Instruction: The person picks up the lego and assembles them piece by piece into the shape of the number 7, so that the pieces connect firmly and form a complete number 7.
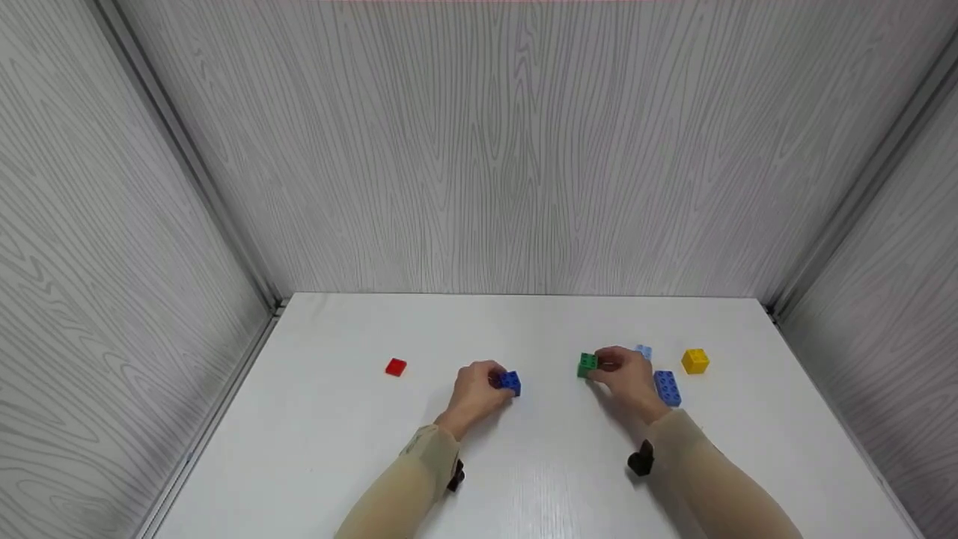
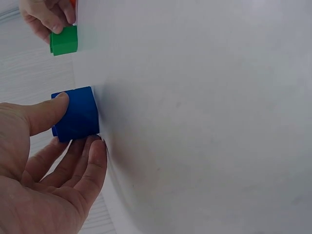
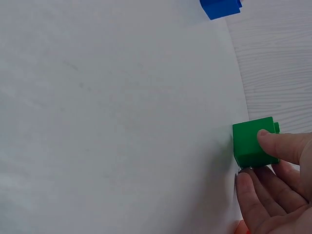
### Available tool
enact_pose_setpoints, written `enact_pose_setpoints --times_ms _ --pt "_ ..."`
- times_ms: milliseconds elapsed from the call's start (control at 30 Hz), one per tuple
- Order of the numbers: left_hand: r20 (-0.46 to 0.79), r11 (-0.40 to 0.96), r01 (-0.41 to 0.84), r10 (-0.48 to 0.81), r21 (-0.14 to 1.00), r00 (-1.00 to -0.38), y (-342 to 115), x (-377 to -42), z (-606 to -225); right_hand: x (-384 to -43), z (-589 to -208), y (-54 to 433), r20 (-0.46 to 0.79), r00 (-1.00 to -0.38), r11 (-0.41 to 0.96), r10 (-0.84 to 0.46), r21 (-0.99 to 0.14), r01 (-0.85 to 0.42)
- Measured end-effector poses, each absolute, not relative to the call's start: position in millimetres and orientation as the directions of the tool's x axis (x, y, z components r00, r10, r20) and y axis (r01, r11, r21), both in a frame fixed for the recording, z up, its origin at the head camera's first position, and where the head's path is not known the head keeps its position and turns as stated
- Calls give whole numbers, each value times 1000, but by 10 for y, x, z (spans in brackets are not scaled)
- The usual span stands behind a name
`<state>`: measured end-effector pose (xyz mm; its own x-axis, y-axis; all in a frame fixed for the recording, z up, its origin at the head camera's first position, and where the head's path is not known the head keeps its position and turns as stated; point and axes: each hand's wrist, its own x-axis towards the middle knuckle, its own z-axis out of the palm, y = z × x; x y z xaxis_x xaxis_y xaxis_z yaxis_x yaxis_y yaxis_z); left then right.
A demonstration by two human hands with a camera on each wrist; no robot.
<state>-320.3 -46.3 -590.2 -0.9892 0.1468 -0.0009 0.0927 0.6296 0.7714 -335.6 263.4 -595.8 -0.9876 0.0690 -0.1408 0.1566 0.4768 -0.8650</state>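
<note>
My left hand point(image 1: 476, 391) pinches a dark blue toy building brick point(image 1: 510, 383) near the middle of the white table. In the left wrist view the thumb lies on one side of this blue brick point(image 2: 78, 114), with fingertips at the opposite side. To the right, my right hand point(image 1: 629, 378) grips a green toy building brick point(image 1: 587, 364) between thumb and fingers. The right wrist view shows the green brick point(image 3: 253, 142) right at the table surface, studs facing away from it. A gap of bare tabletop separates the two bricks.
A flat red piece point(image 1: 396, 367) lies left of my left hand. Beside my right hand are a long blue brick point(image 1: 667, 388), a light blue brick point(image 1: 644, 350), partly hidden, and a yellow brick point(image 1: 695, 361). Grey wood-grain panels point(image 1: 494, 150) enclose the white table point(image 1: 337, 449).
</note>
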Motion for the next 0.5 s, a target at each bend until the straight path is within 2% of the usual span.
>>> enact_pose_setpoints --times_ms 500 --pt "2 607 101 161 788 -987 -470 -3187 -5925 -3271 -5935 2593 -165 -985 454 55 -874 172"
